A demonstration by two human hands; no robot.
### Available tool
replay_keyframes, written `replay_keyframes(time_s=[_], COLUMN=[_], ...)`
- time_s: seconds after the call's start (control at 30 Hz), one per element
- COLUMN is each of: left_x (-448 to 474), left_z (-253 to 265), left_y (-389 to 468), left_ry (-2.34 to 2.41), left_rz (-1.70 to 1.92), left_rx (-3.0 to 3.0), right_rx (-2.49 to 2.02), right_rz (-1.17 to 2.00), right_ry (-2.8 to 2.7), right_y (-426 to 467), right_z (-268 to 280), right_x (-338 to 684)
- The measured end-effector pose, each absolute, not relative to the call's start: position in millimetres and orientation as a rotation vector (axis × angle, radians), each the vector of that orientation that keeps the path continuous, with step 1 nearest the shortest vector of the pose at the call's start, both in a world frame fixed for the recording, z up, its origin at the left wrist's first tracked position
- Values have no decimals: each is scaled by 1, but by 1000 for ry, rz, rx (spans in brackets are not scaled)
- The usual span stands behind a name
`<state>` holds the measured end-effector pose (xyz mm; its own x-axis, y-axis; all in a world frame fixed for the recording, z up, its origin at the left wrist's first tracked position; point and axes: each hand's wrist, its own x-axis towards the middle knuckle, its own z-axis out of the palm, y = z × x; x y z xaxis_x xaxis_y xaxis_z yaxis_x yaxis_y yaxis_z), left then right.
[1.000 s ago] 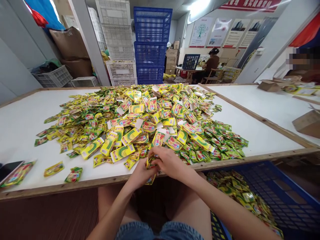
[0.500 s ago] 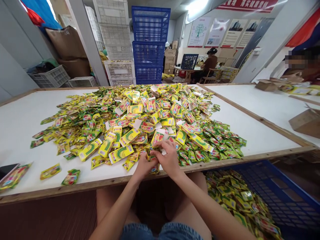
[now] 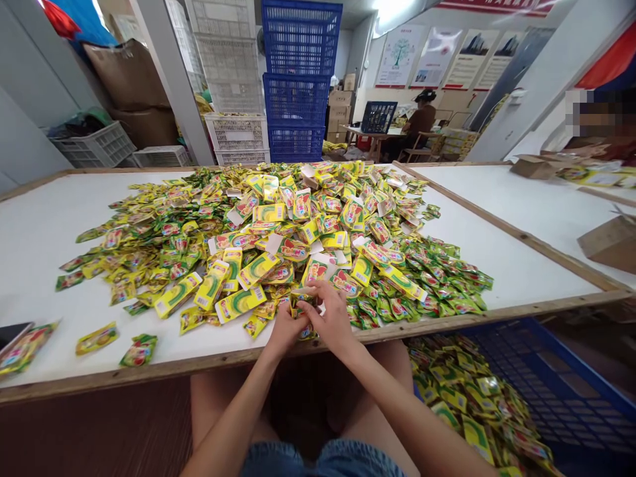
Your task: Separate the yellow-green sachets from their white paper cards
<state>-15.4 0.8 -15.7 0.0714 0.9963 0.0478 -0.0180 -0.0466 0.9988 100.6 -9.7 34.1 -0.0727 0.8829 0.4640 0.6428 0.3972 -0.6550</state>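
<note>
Hands close together — curled around yellow package near table edge.

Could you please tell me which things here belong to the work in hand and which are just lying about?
In use, it seems:
small yellow package, between left hand and right hand
yellow cartons and sachets heaped on table
blue crate of packets, lower right

Apparently lying about:
dark flat object, left edge
cardboard box, right edge
stacked blue crates, behind
</note>
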Motion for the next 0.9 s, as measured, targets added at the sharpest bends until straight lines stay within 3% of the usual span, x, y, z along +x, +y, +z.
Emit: replay_keyframes(time_s=[0.2,0.5,0.9], left_x=[-18,-31,-39], left_z=[-15,-10,-3], left_y=[3,-9,-18], left_ry=[1003,1032,1171], left_rz=[1161,1232,1355], left_rx=[1278,1289,1429], right_rx=[-1323,-1195,-1048], right_rz=[173,654,730], right_ry=[-1948,-1640,-1653], right_y=[-13,-17,-4], right_z=[30,-8,0], right_x=[108,116,107])
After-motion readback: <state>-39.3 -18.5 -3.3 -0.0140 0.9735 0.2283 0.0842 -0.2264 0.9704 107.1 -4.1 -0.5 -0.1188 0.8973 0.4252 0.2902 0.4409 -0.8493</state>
